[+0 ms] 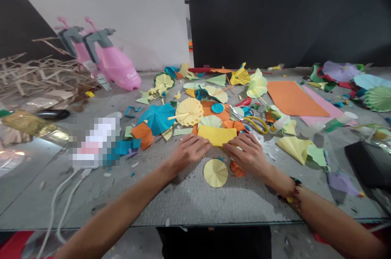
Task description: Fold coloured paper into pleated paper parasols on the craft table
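Note:
A folded piece of yellow paper (217, 134) is held between my two hands over the middle of the table. The fingers of my left hand (191, 149) close on its left end. Its right end is gripped by my right hand (247, 154), on the arm with a beaded bracelet. Just below the yellow paper lies a pale yellow pleated disc (215, 173), with a crumpled orange scrap (237, 168) beside it, close to my right hand. Beyond the paper are scissors with yellow handles (256, 124) and a cream scalloped paper fan (188, 111).
Cut paper lies scattered around, including a blue pleated piece (157, 119) and orange sheets (297, 98). Pink spray bottles (117, 65) stand back left, near thin wooden frames (39, 73). A white power strip (96, 145) with cables is at left, a black case (368, 165) at right.

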Tool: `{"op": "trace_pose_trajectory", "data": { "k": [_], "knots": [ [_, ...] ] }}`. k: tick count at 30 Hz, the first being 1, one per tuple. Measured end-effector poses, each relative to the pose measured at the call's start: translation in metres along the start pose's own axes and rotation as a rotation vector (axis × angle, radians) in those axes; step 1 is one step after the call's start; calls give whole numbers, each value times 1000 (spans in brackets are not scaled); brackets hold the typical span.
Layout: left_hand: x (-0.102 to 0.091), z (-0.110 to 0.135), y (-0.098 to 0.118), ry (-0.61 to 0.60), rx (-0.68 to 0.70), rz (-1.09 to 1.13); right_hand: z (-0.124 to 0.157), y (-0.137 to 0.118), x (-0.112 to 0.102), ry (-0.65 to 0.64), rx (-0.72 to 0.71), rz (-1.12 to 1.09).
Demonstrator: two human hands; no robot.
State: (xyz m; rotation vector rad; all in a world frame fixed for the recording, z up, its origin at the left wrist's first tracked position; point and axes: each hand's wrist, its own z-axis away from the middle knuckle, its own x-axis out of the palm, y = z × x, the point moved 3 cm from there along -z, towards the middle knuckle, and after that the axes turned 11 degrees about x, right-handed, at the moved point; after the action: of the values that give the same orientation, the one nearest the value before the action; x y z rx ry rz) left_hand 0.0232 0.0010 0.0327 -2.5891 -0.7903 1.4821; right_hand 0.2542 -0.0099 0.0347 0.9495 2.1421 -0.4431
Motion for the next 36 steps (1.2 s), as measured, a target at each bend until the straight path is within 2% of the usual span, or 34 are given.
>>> {"op": "trace_pose_trajectory", "data": {
  "k": [16,23,30,36],
  "knots": [
    [0,-1,6,113,-70,98,0,-1,-5,22,37,8],
    [-1,0,7,90,-90,108,-2,-3,-8,60,16,-23],
    [3,5,-2,140,-136,88,7,4,-3,29,67,-27],
    [0,5,-7,118,-130,71,14,12,1,44,126,-28]
  ]
}}
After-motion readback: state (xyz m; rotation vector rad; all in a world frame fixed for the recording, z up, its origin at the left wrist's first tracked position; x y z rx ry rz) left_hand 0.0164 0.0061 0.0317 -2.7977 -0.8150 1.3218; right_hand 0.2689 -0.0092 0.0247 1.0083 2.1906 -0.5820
